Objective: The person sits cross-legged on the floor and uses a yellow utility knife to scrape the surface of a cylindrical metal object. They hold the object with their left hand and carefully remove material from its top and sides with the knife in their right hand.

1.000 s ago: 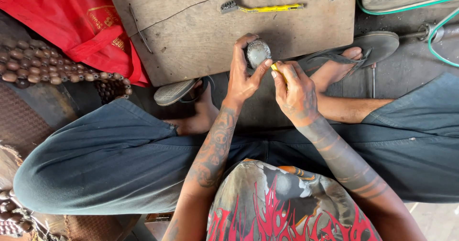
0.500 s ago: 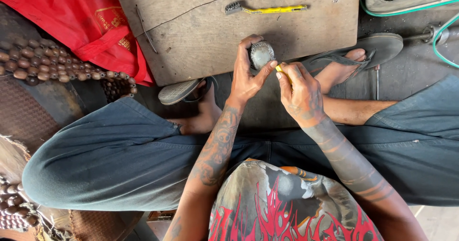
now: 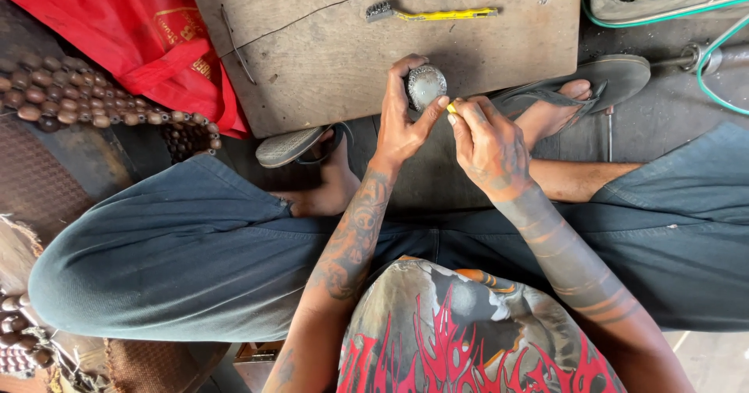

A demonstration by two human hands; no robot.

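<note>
My left hand point(image 3: 403, 120) grips a small round grey metal piece point(image 3: 426, 86) between thumb and fingers, just over the near edge of a wooden board point(image 3: 328, 42). My right hand point(image 3: 488, 139) is closed on a small yellow-handled tool point(image 3: 452, 108) whose tip touches the piece's lower right side. Most of the tool is hidden in my fist. Both forearms reach forward over my knees.
A yellow-handled wire brush point(image 3: 433, 13) lies at the board's far side. A red cloth point(image 3: 133, 26) and strings of brown beads point(image 3: 86, 100) sit at the left. My feet in grey sandals point(image 3: 601, 77) rest beside the board. Green hoses point(image 3: 702, 42) run at the right.
Both hands and the metal piece stay together at the board's edge with only slight shifts; the view has drifted a little.
</note>
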